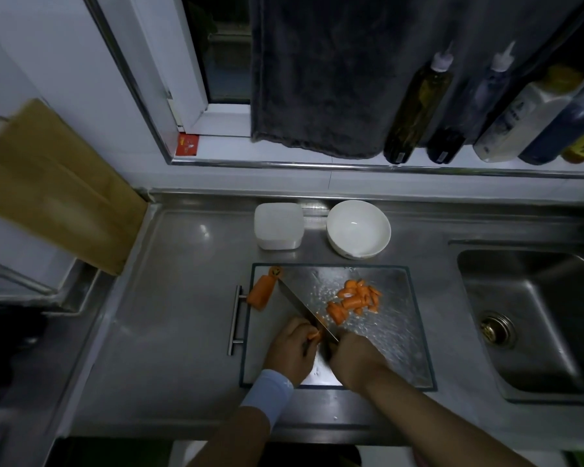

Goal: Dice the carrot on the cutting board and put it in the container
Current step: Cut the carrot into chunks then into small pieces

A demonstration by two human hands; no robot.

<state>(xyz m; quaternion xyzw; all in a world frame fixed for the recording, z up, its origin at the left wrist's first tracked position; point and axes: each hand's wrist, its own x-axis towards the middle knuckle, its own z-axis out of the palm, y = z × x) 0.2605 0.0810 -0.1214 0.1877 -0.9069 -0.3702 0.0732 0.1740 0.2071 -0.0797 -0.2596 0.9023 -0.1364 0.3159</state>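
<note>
A steel cutting board (391, 335) lies on the counter. My right hand (354, 360) grips the handle of a knife (299, 306), whose blade slants up to the left across the board. My left hand (292, 352) pinches a small carrot piece (316, 335) against the blade. A pile of cut carrot pieces (354, 299) lies right of the blade. A large uncut carrot chunk (261, 293) rests at the board's left edge, with the carrot's top end (276, 272) above it. A translucent plastic container (279, 229) stands behind the board.
A white bowl (358, 229) sits right of the container. A sink (540, 318) lies to the right. A wooden board (54, 187) leans at the left wall. Bottles (418, 106) line the window sill beside a hanging dark towel (321, 72).
</note>
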